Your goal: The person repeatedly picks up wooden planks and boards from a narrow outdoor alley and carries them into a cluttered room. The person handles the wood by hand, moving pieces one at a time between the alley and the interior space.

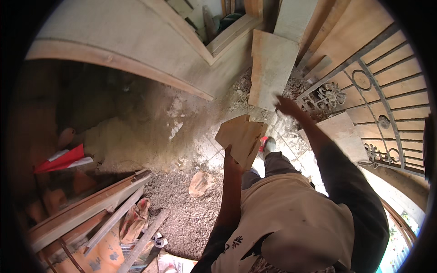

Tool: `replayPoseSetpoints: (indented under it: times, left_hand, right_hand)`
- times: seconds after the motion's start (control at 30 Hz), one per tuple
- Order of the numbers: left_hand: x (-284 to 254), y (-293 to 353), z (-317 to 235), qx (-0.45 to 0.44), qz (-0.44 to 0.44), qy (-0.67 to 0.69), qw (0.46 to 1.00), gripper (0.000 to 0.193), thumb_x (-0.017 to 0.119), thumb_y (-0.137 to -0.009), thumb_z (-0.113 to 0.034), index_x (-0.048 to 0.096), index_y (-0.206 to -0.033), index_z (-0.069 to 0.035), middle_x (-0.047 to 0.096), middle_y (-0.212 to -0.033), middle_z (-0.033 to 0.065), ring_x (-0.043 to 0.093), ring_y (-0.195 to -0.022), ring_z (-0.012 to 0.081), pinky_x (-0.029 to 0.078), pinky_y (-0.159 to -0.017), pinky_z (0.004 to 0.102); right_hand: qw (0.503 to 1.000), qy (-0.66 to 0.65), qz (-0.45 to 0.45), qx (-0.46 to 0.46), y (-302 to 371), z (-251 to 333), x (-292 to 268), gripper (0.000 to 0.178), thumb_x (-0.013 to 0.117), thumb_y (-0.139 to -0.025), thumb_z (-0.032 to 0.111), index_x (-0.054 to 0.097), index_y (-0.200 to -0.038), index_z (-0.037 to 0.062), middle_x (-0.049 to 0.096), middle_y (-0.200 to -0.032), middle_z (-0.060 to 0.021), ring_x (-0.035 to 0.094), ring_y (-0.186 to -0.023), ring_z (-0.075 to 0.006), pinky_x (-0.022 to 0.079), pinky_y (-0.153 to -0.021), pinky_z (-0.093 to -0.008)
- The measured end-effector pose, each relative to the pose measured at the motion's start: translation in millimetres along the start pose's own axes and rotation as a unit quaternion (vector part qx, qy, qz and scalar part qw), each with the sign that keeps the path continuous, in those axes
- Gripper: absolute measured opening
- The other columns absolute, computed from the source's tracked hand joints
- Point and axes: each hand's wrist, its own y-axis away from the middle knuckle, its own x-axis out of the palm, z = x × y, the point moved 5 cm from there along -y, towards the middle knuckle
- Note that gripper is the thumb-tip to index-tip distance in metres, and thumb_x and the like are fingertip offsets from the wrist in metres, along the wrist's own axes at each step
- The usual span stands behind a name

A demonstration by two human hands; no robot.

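Observation:
My left hand [233, 163] grips the near edge of a flat brown piece of board [240, 136] with uneven, broken-looking edges. Most of that hand's fingers are hidden by the board. My right hand [288, 107] reaches forward and to the right with its fingers stretched out, and nothing shows in it. Close beyond its fingertips, a long pale slab [271, 68] with a brownish left edge leans at the wall. Below my right forearm rests another pale flat slab [334, 134].
An ornate metal grille [384, 98] stands along the right. Loose gravel [189, 227] covers the near-left floor, with a pale stone-like lump [201, 183] on it. Timber lengths [91, 209] lie at left beside a red and white cloth [61, 160]. My shoe [269, 144] stands on tiles.

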Motion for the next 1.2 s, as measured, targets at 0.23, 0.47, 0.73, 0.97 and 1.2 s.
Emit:
replayPoseSetpoints:
  times: [0.23, 0.47, 0.73, 0.97, 1.2]
  left_hand:
    - [146, -58, -24, -0.163, -0.113, 0.183, 0.963, 0.035, 0.06, -0.094, -0.03, 0.06, -0.12, -0.008, 0.067, -0.117, 0.0093, 0.063, -0.111, 0.0273, 0.051, -0.094, 0.0467]
    - [265, -129, -41, -0.225, -0.092, 0.205, 0.948, 0.026, 0.058, -0.095, -0.022, 0.066, -0.105, 0.0, 0.07, -0.105, 0.0166, 0.07, -0.088, 0.0354, 0.064, -0.076, 0.044]
    - [315, -187, -94, -0.245, -0.084, 0.166, 0.952, 0.035, 0.062, -0.095, -0.026, 0.063, -0.117, 0.001, 0.065, -0.114, 0.0184, 0.065, -0.102, 0.0355, 0.065, -0.074, 0.0396]
    - [336, -272, -173, -0.307, -0.057, 0.209, 0.927, 0.055, 0.068, -0.091, -0.033, 0.053, -0.13, 0.002, 0.057, -0.125, 0.0252, 0.066, -0.102, 0.0352, 0.065, -0.073, 0.0385]
    - [343, -290, -114, -0.31, 0.045, 0.072, 0.947, 0.084, 0.065, -0.089, -0.051, 0.031, -0.146, 0.001, 0.049, -0.139, 0.0213, 0.058, -0.117, 0.038, 0.057, -0.093, 0.0451]
  right_hand:
    - [0.905, 0.146, 0.332, 0.222, 330, -266, 155, 0.049, 0.064, -0.088, 0.048, 0.069, -0.104, 0.0018, 0.068, -0.108, -0.0196, 0.062, -0.108, -0.0359, 0.047, -0.094, -0.0444]
    - [0.738, -0.41, -0.09, 0.528, 469, -263, 143, 0.017, 0.062, -0.09, 0.022, 0.063, -0.103, 0.0125, 0.062, -0.075, -0.0029, 0.056, -0.054, -0.0148, 0.044, -0.045, -0.0295]
    - [0.67, -0.54, -0.229, 0.456, 388, -144, 159, 0.021, 0.062, -0.091, 0.02, 0.062, -0.111, 0.0124, 0.061, -0.079, -0.0009, 0.054, -0.056, -0.01, 0.04, -0.046, -0.0236]
    - [0.721, -0.493, -0.131, 0.468, 348, -84, 212, 0.019, 0.062, -0.093, 0.023, 0.063, -0.106, 0.0085, 0.062, -0.077, -0.0028, 0.057, -0.057, -0.0115, 0.044, -0.043, -0.0263]
    - [0.698, -0.464, -0.249, 0.485, 350, -63, 183, 0.029, 0.062, -0.093, 0.024, 0.063, -0.115, 0.005, 0.066, -0.08, -0.0043, 0.059, -0.061, -0.0123, 0.046, -0.048, -0.0269]
